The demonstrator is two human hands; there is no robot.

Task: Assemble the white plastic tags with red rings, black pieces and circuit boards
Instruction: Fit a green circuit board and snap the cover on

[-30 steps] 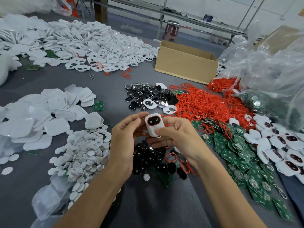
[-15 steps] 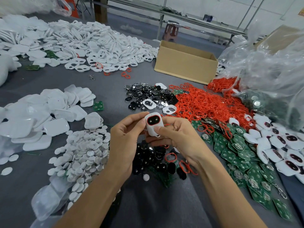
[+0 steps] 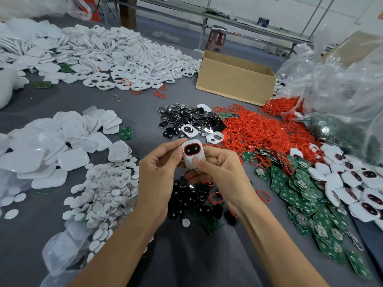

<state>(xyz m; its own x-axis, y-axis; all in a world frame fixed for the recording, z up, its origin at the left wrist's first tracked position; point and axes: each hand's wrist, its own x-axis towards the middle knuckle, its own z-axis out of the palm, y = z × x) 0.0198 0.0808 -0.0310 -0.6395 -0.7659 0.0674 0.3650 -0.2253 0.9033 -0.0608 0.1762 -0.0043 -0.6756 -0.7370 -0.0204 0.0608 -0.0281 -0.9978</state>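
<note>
Tag: a white tag (image 3: 189,157) is held up above the grey table (image 3: 145,104), in front of the person and between both hands.
Long axis: it runs near to far in the view, with the far end leaning slightly left.
Facing: the front faces the camera, and the black window with its red ring sits at the far end.
Left hand: the left hand (image 3: 159,177) pinches the tag's left edge with curled thumb and fingers.
Right hand: the right hand (image 3: 221,172) grips the right side, fingers curled behind and thumb (image 3: 195,161) pressed on the near end of the front.
Below the hands: a small heap of black pieces (image 3: 192,201) lies on the table with a few loose red rings.
Beyond: more black pieces (image 3: 186,119) lie touching a big pile of red rings (image 3: 259,131).
Right: green circuit boards (image 3: 300,193) are spread beside finished tags (image 3: 356,183).
Left: there is a pile of white discs (image 3: 107,193) and one of white covers (image 3: 51,146).
Far side: a heap of white frames (image 3: 124,56), a cardboard box (image 3: 234,79) and clear plastic bags (image 3: 342,83).
</note>
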